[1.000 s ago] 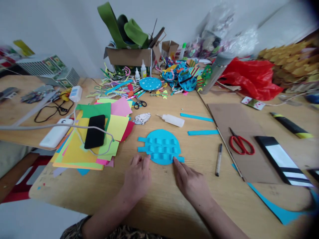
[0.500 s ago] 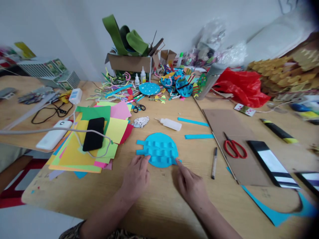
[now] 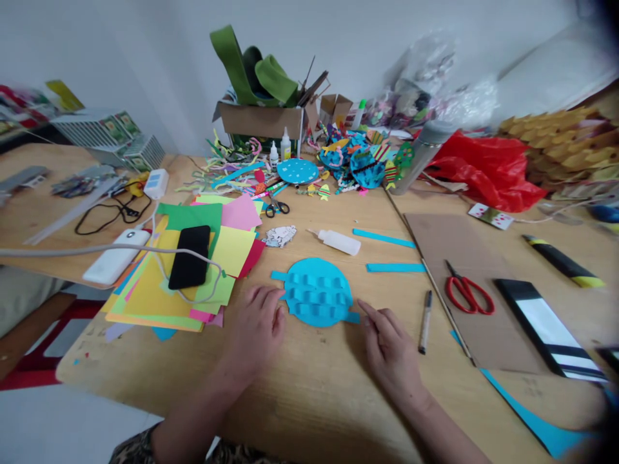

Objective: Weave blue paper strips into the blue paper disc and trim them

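A round blue paper disc (image 3: 316, 316) lies flat on the table, with rows of raised paper loops woven across it. Strip ends stick out at its left and right edges. At the left edge, my left hand (image 3: 256, 328) rests with its fingertips over the lower strip end; thumb and index finger are apart. My right hand (image 3: 394, 351) is beside the right strip end (image 3: 354, 317), index finger stretched out and the other fingers loosely bent. Beyond the disc lie a white glue bottle (image 3: 341, 241) and two blue paper strips (image 3: 394, 267).
Coloured paper sheets (image 3: 145, 296) bear a black phone (image 3: 190, 258) at left. To the right are a pen (image 3: 425, 322), red-handled scissors (image 3: 467, 293) on cardboard (image 3: 445, 238), and a cutter (image 3: 561, 261). Craft pieces and a cardboard box (image 3: 261, 120) stand at the back.
My left hand has shifted left and up, onto the lower left strip end. My right hand has moved slightly right, off the disc's edge. The whole view has shifted a little.
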{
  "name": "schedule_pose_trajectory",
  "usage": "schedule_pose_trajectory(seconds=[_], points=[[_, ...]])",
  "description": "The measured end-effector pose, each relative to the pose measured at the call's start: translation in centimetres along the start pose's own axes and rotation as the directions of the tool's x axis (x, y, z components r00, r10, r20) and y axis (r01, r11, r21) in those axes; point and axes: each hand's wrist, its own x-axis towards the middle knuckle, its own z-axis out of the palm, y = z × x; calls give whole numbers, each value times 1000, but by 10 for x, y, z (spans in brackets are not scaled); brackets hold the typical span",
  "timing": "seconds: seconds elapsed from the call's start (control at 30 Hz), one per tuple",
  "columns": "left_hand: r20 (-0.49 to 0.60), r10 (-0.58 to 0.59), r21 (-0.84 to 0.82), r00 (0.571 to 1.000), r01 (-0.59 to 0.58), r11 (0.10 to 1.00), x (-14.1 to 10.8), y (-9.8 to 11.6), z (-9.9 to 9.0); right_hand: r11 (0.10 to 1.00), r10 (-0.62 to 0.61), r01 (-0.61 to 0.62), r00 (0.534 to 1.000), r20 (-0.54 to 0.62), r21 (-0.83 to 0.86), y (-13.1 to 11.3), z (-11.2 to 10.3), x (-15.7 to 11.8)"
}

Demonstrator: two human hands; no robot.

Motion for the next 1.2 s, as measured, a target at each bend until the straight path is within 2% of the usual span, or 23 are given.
schedule_pose_trajectory(seconds=[0.13, 0.3, 0.5, 0.9, 1.2], points=[[49, 34, 59, 998, -36, 998, 0, 1, -4, 993, -100, 101, 995, 21, -60, 0, 1, 9], [50, 44, 142, 998, -50, 989, -9, 1, 8, 967, -160, 185, 976, 147, -174, -20, 12, 22], [67, 67, 159, 996, -77, 984, -14, -1, 17, 918, -102, 180, 968, 229, -352, -43, 32, 30], [162, 49, 129, 986, -70, 989, -13, -2, 20, 836, -101, 248, 947, 306, -490, -44, 40, 27], [177, 34, 145, 984, -60, 988, -11, -2, 19, 815, -54, 240, 938, 342, -527, -44, 41, 25]])
